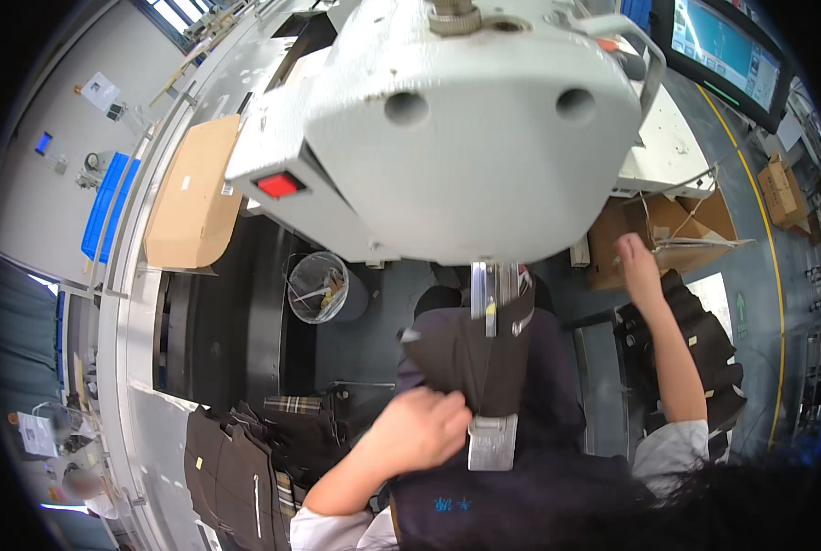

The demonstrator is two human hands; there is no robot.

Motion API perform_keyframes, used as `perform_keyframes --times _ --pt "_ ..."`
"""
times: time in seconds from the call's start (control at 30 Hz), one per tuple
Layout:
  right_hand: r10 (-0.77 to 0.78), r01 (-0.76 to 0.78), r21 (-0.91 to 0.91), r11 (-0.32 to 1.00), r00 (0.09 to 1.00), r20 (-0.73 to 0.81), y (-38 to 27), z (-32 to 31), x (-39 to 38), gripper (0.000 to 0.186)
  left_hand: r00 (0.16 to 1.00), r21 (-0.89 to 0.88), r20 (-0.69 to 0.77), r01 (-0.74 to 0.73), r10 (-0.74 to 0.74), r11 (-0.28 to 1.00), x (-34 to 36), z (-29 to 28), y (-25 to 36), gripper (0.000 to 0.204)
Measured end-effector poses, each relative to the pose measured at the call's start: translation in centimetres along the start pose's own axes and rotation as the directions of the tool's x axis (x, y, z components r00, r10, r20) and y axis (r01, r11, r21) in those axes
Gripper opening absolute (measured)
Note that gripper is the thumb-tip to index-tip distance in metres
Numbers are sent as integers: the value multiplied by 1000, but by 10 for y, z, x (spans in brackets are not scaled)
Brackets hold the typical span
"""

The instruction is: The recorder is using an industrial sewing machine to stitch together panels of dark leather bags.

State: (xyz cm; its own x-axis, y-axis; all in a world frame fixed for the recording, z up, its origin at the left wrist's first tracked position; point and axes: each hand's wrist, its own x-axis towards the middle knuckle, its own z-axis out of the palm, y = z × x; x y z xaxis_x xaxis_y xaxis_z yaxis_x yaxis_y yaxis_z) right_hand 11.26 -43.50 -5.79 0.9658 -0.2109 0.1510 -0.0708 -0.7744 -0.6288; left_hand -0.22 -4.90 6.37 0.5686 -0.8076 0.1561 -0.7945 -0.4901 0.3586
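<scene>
My left hand (417, 427) is closed at the edge of a dark brown fabric piece (498, 372), its fingers bent against the cloth. The fabric hangs over a narrow support below the machine's metal foot parts (489, 292). At the near end of the cloth sits a shiny metal plate (491, 445), just right of my left fingers. My right hand (639, 264) is raised off to the right, away from the cloth, beside an open cardboard box (612, 241). Its fingers are blurred, so their grip is unclear.
A large white machine head (475, 165) with a red switch (277, 185) fills the top middle. Dark garment pieces lie in a stack (231, 477) at lower left and a pile (695, 335) at right. A waste bin (323, 289) stands left; a screen (723, 55) hangs upper right.
</scene>
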Motion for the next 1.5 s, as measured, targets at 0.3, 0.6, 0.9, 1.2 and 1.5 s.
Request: perform_keyframes --times 0.3,0.6,0.9,1.2,1.5 --pt "-792 821 36 570 537 291 -195 -47 -65 29 944 89 -97 322 -314 942 -112 -40 58 25" --pt "-853 983 -58 174 180 490 -248 -27 -53 26 901 147 -192 419 -389 896 -145 -42 84 21" --pt "-653 651 144 745 669 355 -213 -34 -51 29 207 17 -817 941 -538 337 -193 -33 72 19" --pt "-88 -29 -512 859 975 -203 39 -23 100 25 601 -243 -433 640 -672 729 -53 83 -26 25" --pt "-574 175 -660 731 680 -456 70 14 175 28 735 -902 192 -129 -650 -412 -7 188 -31 28"
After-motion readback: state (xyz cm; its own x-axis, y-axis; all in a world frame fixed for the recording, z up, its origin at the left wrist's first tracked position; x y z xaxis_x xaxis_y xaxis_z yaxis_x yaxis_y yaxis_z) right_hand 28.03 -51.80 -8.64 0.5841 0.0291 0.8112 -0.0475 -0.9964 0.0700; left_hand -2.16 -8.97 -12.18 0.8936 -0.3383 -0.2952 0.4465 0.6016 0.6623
